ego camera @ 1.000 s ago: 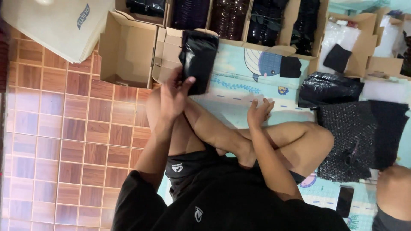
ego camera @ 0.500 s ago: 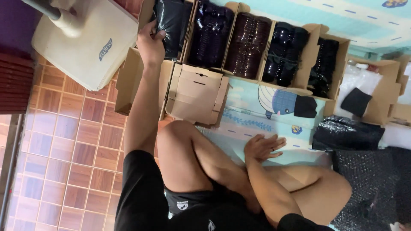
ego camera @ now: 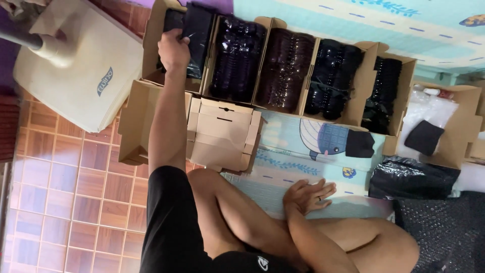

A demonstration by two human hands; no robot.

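Note:
My left hand (ego camera: 174, 48) reaches far out to the leftmost open cardboard box (ego camera: 150, 55) in a row. Its fingers are closed on a black plastic-wrapped package (ego camera: 196, 28) that sits inside that box. My right hand (ego camera: 308, 194) lies flat on the pale blue play mat (ego camera: 283, 167), fingers spread and holding nothing, just in front of my crossed legs (ego camera: 242, 222).
Beside that box, several more open boxes (ego camera: 285, 68) hold stacks of dark packages. A small closed cardboard box (ego camera: 222, 134) sits by my left arm. A beige fan base (ego camera: 76, 65) stands on the tiled floor (ego camera: 76, 202). A black plastic bag (ego camera: 411, 177) and dark bubble wrap (ego camera: 444, 227) lie at right.
My left hand has carried the black package from in front of my knees up into the leftmost box. My right hand has settled flat on the mat.

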